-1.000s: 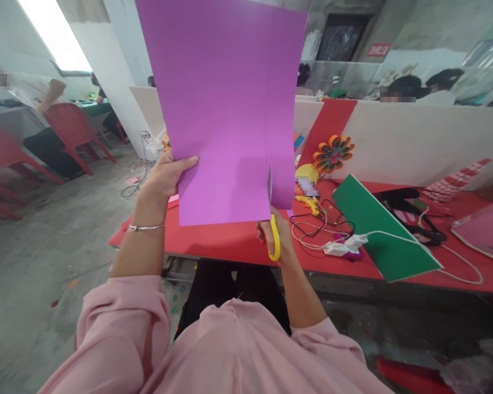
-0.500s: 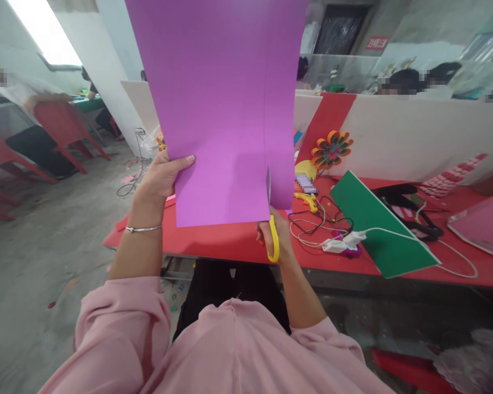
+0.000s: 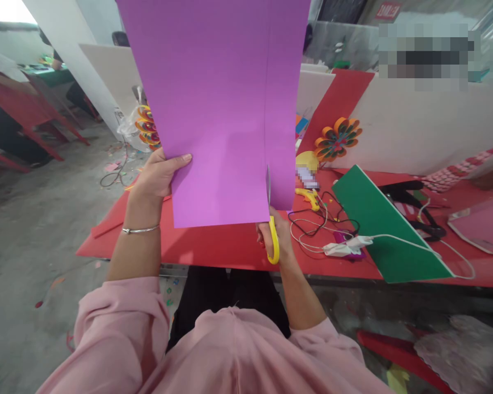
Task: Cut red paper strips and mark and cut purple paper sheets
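I hold a large purple sheet (image 3: 213,98) upright in front of me. My left hand (image 3: 158,178) grips its lower left edge, thumb on the front. My right hand (image 3: 277,238) is closed round yellow-handled scissors (image 3: 273,232) below the sheet's bottom edge. The blade points up into the sheet, where a thin straight line runs upward from it. The red table (image 3: 213,246) lies beneath both hands.
On the table lie a green sheet (image 3: 386,230), white and black cables with a white plug (image 3: 340,249), a yellow glue gun (image 3: 308,197) and a pink sheet (image 3: 482,224). Paper flowers (image 3: 337,137) lean on the white partition. Red chairs and seated people are at far left.
The view has tilted down and shifted left a little. Both hands, the purple sheet and the scissors keep nearly the same pose.
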Motion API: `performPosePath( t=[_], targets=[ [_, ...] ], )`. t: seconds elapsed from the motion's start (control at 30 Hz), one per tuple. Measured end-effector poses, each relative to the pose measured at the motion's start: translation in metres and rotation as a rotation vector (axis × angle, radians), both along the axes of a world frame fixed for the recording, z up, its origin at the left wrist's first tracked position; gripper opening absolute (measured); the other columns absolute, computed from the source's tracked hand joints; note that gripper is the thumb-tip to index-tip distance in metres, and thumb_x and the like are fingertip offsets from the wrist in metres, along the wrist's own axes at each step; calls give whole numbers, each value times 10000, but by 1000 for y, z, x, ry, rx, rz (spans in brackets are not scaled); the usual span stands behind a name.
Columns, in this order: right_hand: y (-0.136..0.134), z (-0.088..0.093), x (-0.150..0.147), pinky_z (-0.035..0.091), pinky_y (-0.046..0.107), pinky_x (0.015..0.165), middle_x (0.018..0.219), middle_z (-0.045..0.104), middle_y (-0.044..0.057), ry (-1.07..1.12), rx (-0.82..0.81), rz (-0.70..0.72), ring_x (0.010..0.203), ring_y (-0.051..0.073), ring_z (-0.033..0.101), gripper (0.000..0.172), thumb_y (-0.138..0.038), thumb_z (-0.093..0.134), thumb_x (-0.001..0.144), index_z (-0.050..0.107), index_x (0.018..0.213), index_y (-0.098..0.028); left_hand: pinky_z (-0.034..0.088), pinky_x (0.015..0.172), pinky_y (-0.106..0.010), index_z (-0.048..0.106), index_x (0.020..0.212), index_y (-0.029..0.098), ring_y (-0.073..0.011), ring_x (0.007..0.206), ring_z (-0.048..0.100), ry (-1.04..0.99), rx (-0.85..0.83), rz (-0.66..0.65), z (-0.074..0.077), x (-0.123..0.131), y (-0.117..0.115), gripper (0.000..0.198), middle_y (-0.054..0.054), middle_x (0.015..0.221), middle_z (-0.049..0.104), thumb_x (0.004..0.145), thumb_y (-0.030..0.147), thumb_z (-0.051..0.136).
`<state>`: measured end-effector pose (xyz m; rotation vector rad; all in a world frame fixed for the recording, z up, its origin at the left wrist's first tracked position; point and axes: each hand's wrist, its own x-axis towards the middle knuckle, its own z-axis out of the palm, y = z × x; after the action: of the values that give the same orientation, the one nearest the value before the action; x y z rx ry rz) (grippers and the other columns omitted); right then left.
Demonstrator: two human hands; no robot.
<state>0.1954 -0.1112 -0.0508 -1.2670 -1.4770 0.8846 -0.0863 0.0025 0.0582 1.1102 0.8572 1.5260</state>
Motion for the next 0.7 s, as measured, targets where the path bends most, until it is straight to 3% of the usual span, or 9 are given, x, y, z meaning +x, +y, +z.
performPosePath(
  t=[0.23,0.43,0.7],
  targets=[
    [40,1,-3,427,272,473,636,543,-21,25,-32,-34,500,149,548,362,-578,622,964,698,1081,-244,674,696,-348,806,899,211,-256,772,784,36,-49,22,-8,-3,45,290,-44,853,819,631,142,892],
    [73,-6,-1,422,276,493,646,561,-8,-8,-52,-46,543,159,545,374,-591,633,953,705,1052,-238,660,682,-284,814,893,205,-208,727,765,26,-92,17,-9,-3,77,293,-32,854,822,614,151,884],
    [102,-14,3,421,275,467,641,559,-11,18,-124,-69,543,171,554,481,-684,651,920,705,1098,-241,674,724,-303,805,855,203,-220,765,783,4,-135,29,-22,5,114,248,-40,884,831,658,62,861]
  ],
)
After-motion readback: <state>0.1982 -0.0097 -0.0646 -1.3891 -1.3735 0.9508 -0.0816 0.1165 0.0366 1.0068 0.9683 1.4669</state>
